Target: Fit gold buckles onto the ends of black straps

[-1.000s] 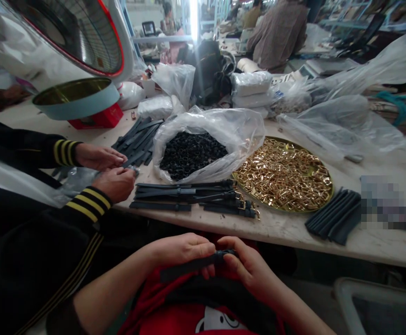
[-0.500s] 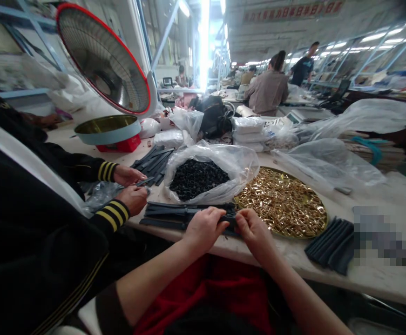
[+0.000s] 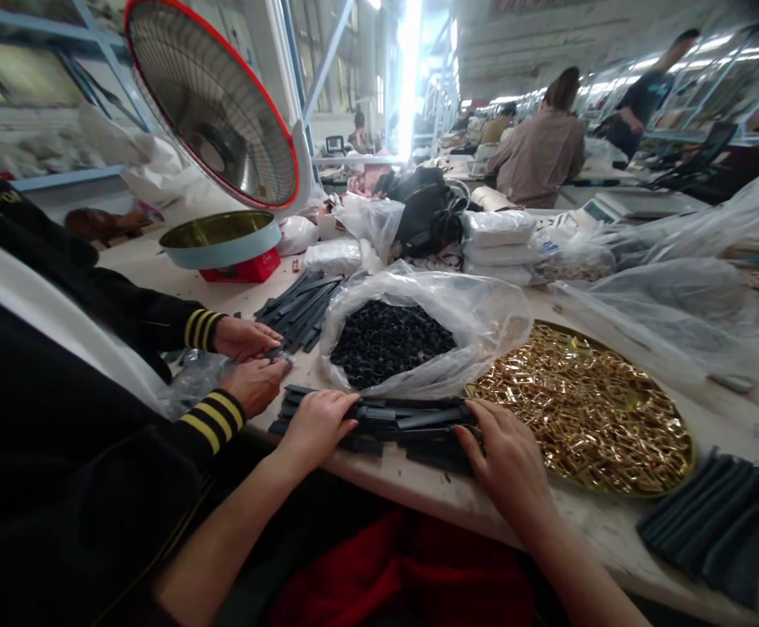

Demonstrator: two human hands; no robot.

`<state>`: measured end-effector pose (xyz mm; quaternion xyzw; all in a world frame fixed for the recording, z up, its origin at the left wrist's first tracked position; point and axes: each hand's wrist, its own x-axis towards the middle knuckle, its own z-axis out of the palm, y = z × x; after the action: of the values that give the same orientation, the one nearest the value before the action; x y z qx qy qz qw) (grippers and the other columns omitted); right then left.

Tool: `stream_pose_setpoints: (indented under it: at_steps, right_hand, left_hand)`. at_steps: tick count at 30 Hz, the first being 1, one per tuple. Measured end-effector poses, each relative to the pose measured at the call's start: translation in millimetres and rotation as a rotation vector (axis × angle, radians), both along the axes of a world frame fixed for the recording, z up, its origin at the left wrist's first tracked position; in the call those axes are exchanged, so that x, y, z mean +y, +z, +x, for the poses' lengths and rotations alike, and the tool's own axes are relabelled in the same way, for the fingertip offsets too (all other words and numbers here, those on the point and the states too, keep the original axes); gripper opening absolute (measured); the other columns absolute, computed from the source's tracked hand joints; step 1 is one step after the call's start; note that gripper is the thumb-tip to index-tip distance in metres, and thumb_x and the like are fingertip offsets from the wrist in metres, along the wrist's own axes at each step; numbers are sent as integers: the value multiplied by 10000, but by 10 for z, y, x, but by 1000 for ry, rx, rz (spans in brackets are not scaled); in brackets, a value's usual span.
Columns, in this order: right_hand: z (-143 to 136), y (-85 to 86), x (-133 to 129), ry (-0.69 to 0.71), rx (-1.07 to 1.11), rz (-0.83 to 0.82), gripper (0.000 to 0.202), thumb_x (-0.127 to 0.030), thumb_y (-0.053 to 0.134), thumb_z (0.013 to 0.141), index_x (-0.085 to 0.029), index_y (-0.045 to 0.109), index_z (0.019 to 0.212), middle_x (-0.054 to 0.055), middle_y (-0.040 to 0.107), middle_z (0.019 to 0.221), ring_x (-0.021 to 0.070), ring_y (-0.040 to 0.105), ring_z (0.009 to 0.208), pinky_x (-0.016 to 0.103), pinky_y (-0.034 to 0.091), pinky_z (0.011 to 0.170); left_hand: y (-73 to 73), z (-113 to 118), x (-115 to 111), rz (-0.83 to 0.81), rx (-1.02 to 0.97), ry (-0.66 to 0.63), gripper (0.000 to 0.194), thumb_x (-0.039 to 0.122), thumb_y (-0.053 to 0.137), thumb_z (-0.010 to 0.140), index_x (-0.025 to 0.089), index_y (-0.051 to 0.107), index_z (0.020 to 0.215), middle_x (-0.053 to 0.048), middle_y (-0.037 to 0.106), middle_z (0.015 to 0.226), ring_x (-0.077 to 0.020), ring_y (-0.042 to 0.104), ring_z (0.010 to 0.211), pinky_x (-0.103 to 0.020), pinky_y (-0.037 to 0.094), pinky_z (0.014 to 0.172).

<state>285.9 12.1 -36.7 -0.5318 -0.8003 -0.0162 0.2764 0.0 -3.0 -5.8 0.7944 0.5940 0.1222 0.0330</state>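
Since the earlier frame both hands have gone from the lap to the straps [image 3: 406, 422] piled at the table [image 3: 432, 488] edge, lower centre. The left hand [image 3: 318, 422] lies curled on the pile's left end; the right hand [image 3: 507, 448] presses flat on its right end, fingers spread, gripping nothing. The straps look light, limp and smooth, likely to slide; best pinched near an end. A bag [image 3: 484, 313] and gold tray [image 3: 614, 483] lie behind.

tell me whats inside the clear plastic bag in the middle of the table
The clear plastic bag holds a heap of small black loops, showing through its open mouth. How deep the heap goes, or anything beneath it, is hidden by the loops and the crumpled plastic.
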Motion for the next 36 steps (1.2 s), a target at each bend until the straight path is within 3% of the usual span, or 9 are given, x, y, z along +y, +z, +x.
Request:
stream_pose_setpoints:
  at_steps: [5,9,14,18,21,24,27,32,36]
  right_hand:
    - [-80,78,-225,124,183,-11,294,-307,454,866,-175,537,1115,105,594,1091,246,518,1027,419,390,908]
    - [-276,193,-367,144,548,-285,343,-313,527,815,-206,491,1138,94,589,1041,217,565,915,372,453,808]
    - [-460,392,-479,308,1059,-802,251,-395,634,726,-197,520,829,-22,564,700,121,522,619,237,434,575]
    - [-410,403,-630,291,1229,-848,275,-425,629,732,-189,489,717,-42,519,629,101,483,582,225,408,560]
    - [-392,302,-809,238,1138,-752,231,-398,592,775,-183,513,739,-27,536,659,110,488,612,232,398,579]
    - [-418,183,-955,235,1080,-724,235,-404,553,802,-182,511,740,-20,535,666,114,484,611,230,392,567]
    - [-335,134,-890,269,1054,-776,251,-432,464,848,-185,503,835,-8,557,690,121,520,611,232,416,561]
    - [195,194,-140,-45,421,-412,214,-352,406,868,-182,520,927,37,614,825,153,576,729,258,444,651]
    - [468,238,537,-152,207,-341,159,-249,419,839,-164,549,874,67,602,877,177,562,781,286,414,705]
  left_hand:
    - [11,-26,65,-29,-1,-19,272,135,615,744,151,587,1014,-73,620,940,-218,563,929,-358,425,846]
    - [222,149,-103,-75,-192,-17,208,136,517,795,161,585,990,-57,599,909,-183,569,861,-309,439,803]
    - [371,595,-486,-433,-607,-94,434,168,521,756,207,469,1185,10,578,816,-128,551,727,-240,450,704]
    - [298,817,-698,-737,-873,-88,491,298,429,829,184,329,1296,-6,570,817,-129,569,647,-251,459,622]
    - [255,908,-798,-791,-867,-103,514,383,336,879,179,253,1343,-41,600,857,-156,592,674,-287,470,654]
    - [235,969,-853,-672,-846,-171,454,408,363,878,181,372,1270,-84,583,1090,-193,546,995,-302,406,880]
    - [177,990,-846,-634,-851,-139,355,421,362,877,162,496,1079,-77,611,1021,-181,559,935,-272,417,829]
    - [-38,970,-735,-762,-1084,49,432,614,402,785,186,435,740,68,429,479,-69,365,400,-173,271,377]
    - [-78,958,-596,-1026,-1319,118,476,660,464,718,191,419,785,108,385,438,-29,200,289,-170,122,298]
